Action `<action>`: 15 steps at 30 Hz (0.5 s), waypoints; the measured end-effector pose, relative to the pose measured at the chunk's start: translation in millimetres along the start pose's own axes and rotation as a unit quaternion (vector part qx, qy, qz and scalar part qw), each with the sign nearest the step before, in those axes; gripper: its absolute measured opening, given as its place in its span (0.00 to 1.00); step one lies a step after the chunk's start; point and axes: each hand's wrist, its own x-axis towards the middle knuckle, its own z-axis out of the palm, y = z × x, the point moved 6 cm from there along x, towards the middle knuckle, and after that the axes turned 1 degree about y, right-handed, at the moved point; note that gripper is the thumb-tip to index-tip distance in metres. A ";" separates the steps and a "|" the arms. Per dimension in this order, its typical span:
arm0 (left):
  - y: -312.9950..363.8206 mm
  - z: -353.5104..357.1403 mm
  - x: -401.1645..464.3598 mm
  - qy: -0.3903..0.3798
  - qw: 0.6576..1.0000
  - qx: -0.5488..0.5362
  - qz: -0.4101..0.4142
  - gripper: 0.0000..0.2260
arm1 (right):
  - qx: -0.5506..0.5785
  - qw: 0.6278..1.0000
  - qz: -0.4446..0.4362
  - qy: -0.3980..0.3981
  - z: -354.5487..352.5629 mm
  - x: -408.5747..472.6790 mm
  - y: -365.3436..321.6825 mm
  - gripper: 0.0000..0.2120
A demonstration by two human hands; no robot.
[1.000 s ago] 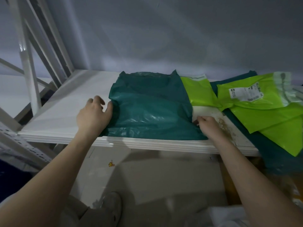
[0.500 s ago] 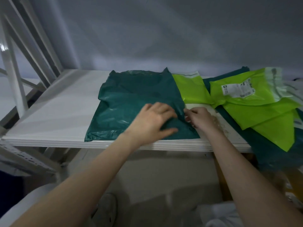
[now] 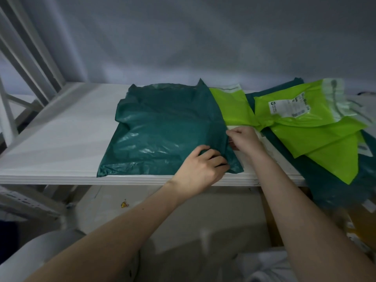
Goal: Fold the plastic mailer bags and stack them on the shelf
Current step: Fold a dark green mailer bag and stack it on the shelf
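Where both hands crowd the right front corner of the shelf (image 3: pixel 61 127), risk of the slick dark green bag (image 3: pixel 162 127) sliding off the front edge if tugged sideways. Lying flat mid-shelf, front hem flush with that edge. Behind and right, overlapping: a heap of lime green bags (image 3: pixel 305 127), one with a white label (image 3: pixel 289 107), drooping over the right end; likely to snag or slip. Left hand (image 3: pixel 200 169) pinching the near-right corner, fingers curled on plastic; right hand (image 3: pixel 243 139) nipping the right hem.

Two dark green mailers (image 3: pixel 162 127) (image 3: pixel 329 180); three lime mailers (image 3: pixel 230 106) (image 3: pixel 295 110) (image 3: pixel 325 147); one shelf (image 3: pixel 61 139).
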 end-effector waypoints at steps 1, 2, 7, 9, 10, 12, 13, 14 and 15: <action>0.6 -1.2 -0.8 0.010 1.000 -0.003 0.003 0.05 | 0.012 1.000 0.009 0.001 -1.2 -0.4 -0.4 0.12; 1.4 -1.4 -2.1 0.016 1.000 -0.004 0.006 0.05 | 0.022 1.000 0.017 0.000 -2.4 -1.0 -1.7 0.07; 3.6 1.0 -8.8 0.012 1.000 -0.004 0.022 0.09 | 0.085 0.996 0.018 -0.005 -3.5 -6.5 -7.7 0.09; 3.4 -0.3 -9.5 0.012 1.000 0.000 0.018 0.10 | 0.101 0.994 0.028 -0.017 -1.1 -7.4 -6.4 0.10; 3.5 -1.7 -9.3 0.014 1.000 0.002 0.010 0.10 | 0.102 0.994 0.035 -0.022 0.0 -7.2 -5.1 0.11; 7.0 -5.1 -7.0 0.015 1.000 0.007 -0.004 0.12 | 0.086 0.995 0.038 -0.026 0.7 -6.8 -3.0 0.12; 10.5 -5.7 -5.3 0.015 1.000 0.008 -0.002 0.13 | 0.078 0.996 0.033 -0.022 0.4 -6.7 -2.5 0.13; 15.1 -5.8 -3.2 0.015 1.000 0.009 0.004 0.13 | 0.075 0.997 0.030 -0.016 -0.5 -7.1 -2.1 0.12; 19.7 -5.4 -1.2 0.017 1.000 0.008 0.012 0.12 | 0.078 0.996 0.030 -0.011 -0.5 -7.5 -2.2 0.11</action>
